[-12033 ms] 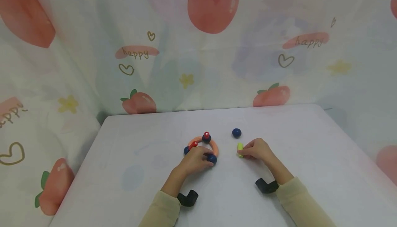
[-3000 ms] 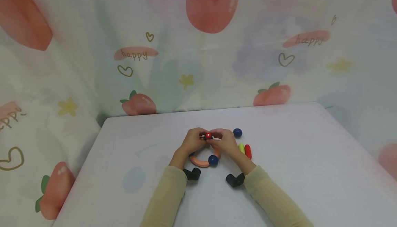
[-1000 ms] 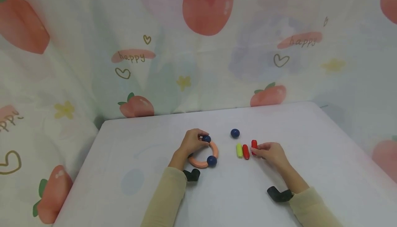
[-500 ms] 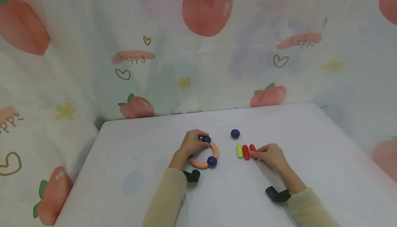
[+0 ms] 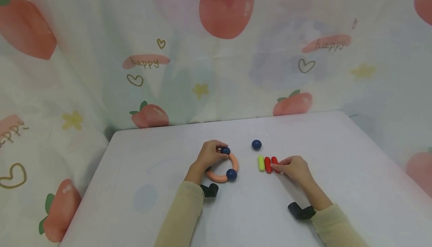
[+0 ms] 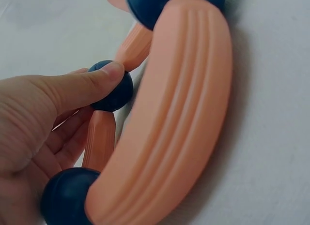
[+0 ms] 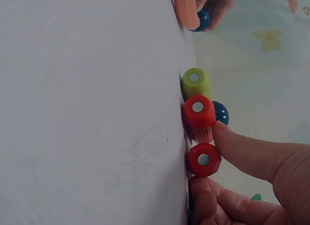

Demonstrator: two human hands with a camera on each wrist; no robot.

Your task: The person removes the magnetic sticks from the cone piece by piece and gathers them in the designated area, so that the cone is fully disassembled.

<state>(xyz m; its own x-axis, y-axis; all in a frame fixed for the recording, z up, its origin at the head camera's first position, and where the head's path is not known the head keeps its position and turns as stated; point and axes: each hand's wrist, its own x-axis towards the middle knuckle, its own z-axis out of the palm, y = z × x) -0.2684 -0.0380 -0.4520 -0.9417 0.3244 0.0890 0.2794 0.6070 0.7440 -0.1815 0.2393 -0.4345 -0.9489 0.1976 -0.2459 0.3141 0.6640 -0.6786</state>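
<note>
My left hand (image 5: 210, 153) pinches a navy ball (image 6: 112, 87) at the far side of a ring. Curved orange pieces (image 6: 179, 109) and navy balls form this ring, which lies on the table; another navy ball (image 5: 231, 174) sits at its near side. Over to the right, my right hand (image 5: 294, 167) holds a short red magnetic rod (image 7: 204, 160) between thumb and fingers, low at the tabletop. Just left of it lie a second red rod (image 5: 268, 165) and a yellow-green rod (image 5: 261, 163), side by side. Silver discs show in the rods' ends in the right wrist view.
A loose navy ball (image 5: 256, 144) rests behind the rods. Everything lies on a white table (image 5: 162, 202), backed by a fruit-patterned curtain (image 5: 189, 51). Black wrist mounts (image 5: 301, 211) stick out from both forearms near the tabletop.
Both red rods stood on ring balls at first and now lie beside the yellow-green one. My right hand has lowered the last rod from upright to lying. My left hand stays on the far ball.
</note>
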